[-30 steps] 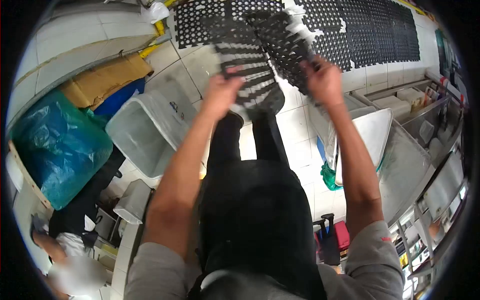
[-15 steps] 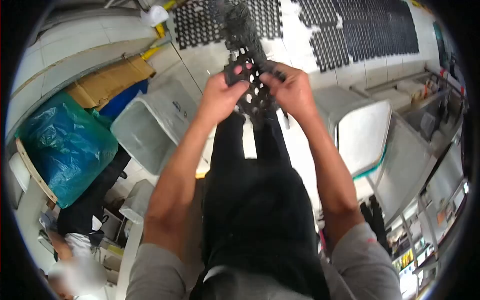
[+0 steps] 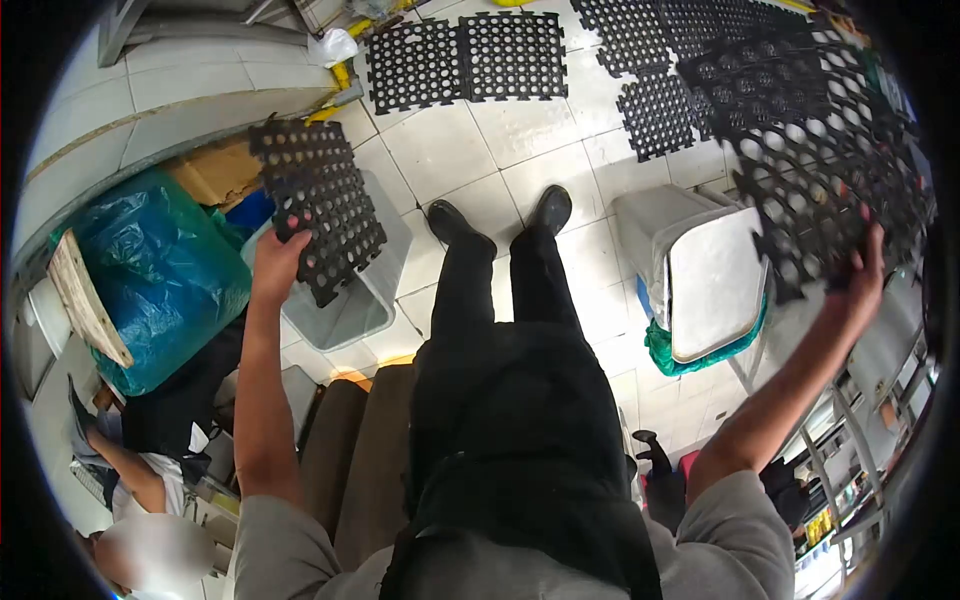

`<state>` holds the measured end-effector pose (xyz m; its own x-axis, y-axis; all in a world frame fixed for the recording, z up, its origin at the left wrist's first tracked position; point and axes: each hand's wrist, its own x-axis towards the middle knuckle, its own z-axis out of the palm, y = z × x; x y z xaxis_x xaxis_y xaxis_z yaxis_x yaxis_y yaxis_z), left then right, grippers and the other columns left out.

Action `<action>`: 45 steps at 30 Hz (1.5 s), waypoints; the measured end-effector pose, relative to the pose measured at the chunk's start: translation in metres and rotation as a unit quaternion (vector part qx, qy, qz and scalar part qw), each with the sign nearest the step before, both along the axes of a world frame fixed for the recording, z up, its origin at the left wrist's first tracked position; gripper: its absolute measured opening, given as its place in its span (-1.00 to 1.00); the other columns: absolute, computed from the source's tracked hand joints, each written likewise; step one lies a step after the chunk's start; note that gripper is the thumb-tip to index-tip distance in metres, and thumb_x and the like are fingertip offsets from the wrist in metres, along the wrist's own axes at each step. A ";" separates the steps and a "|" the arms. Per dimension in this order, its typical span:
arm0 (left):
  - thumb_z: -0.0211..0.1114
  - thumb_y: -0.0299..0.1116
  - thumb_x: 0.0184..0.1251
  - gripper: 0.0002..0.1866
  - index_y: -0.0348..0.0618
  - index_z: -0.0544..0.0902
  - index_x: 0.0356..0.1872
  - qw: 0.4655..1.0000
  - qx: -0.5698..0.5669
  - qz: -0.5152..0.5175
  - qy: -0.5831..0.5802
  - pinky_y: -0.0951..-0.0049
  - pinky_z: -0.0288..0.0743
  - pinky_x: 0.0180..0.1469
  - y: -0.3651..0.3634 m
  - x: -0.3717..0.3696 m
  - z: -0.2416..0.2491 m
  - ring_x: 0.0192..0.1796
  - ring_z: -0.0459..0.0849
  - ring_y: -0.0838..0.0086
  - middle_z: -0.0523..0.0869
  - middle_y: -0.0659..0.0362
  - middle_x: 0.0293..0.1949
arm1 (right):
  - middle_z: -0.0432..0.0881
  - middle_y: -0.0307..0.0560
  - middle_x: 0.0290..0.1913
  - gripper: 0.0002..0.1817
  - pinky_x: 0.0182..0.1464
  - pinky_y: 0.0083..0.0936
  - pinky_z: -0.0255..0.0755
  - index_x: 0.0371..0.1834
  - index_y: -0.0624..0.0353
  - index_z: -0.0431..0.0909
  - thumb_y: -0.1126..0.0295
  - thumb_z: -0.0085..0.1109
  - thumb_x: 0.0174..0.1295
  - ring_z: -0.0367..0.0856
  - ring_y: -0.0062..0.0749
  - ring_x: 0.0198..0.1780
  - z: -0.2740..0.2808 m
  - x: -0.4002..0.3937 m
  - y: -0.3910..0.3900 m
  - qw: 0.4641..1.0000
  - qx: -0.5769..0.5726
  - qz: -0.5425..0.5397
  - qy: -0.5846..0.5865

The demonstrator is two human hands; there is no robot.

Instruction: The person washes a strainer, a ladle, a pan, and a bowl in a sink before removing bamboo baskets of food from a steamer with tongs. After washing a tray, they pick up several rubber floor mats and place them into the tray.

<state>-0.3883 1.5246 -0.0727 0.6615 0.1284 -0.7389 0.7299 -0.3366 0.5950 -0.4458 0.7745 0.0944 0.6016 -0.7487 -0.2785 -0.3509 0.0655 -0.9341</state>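
Observation:
Out to the left, my left hand (image 3: 281,262) grips the lower left edge of a black perforated mat piece (image 3: 325,205), which hangs over a grey bin (image 3: 385,290). On the right, my right hand (image 3: 858,275) holds a larger black perforated mat (image 3: 810,150) by its lower edge, with fingertips showing through the holes. The two mats are wide apart. More black mats lie on the tiled floor, one pair (image 3: 466,62) at the top middle and others (image 3: 655,117) at the upper right.
A green-blue plastic bag (image 3: 165,280) and cardboard (image 3: 215,170) are at the left. A lidded white bin (image 3: 715,285) stands at the right beside metal racks. A co-worker (image 3: 140,480) is at the lower left. Black boots (image 3: 551,208) stand on white tiles.
My hands were close together on dark mat material in front of me. They have moved far apart, each with a separate mat piece. The floor between them now shows.

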 end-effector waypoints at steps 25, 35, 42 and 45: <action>0.39 -0.36 0.37 -0.63 -0.18 0.55 0.13 0.956 -0.290 0.004 -0.040 0.48 0.61 -0.14 0.062 0.024 0.190 0.00 0.71 0.36 0.69 0.05 0.12 | 0.69 -0.39 -0.32 -0.75 -0.39 -0.72 0.33 -0.03 0.08 0.65 0.20 0.35 0.38 0.40 -0.71 -0.49 -0.064 -0.004 0.124 0.968 0.165 0.145 0.125; 0.32 -0.59 0.38 -0.49 -0.28 0.42 0.33 0.967 -0.240 -0.053 -0.061 0.42 0.50 0.25 -0.194 -0.010 0.034 0.16 0.65 0.47 0.67 0.10 0.16 | 0.63 -0.07 0.21 -0.25 0.20 -0.20 0.56 0.44 0.08 0.41 -0.30 -0.03 0.46 0.65 -0.19 0.12 -0.093 -0.036 0.210 0.913 0.405 0.046 0.002; 0.24 -0.69 0.27 -0.47 -0.25 0.47 0.30 0.963 -0.224 -0.146 0.032 0.39 0.45 0.29 -0.261 -0.049 0.030 0.17 0.65 0.46 0.70 0.16 0.13 | 0.69 0.12 0.09 -0.18 0.13 -0.32 0.58 0.27 0.45 0.49 -0.26 0.04 0.47 0.66 -0.32 0.04 -0.144 -0.122 0.154 0.904 0.426 0.000 0.021; 0.17 -0.71 0.22 -0.36 -0.23 0.42 0.40 0.940 -0.234 -0.227 0.097 0.42 0.45 0.28 -0.302 -0.061 0.011 0.16 0.65 0.45 0.69 0.17 0.14 | 0.72 -0.02 -0.07 -0.45 0.02 -0.47 0.53 0.13 0.42 0.57 0.07 0.31 0.41 0.65 -0.43 -0.10 -0.166 -0.184 0.134 0.948 0.264 -0.034 0.173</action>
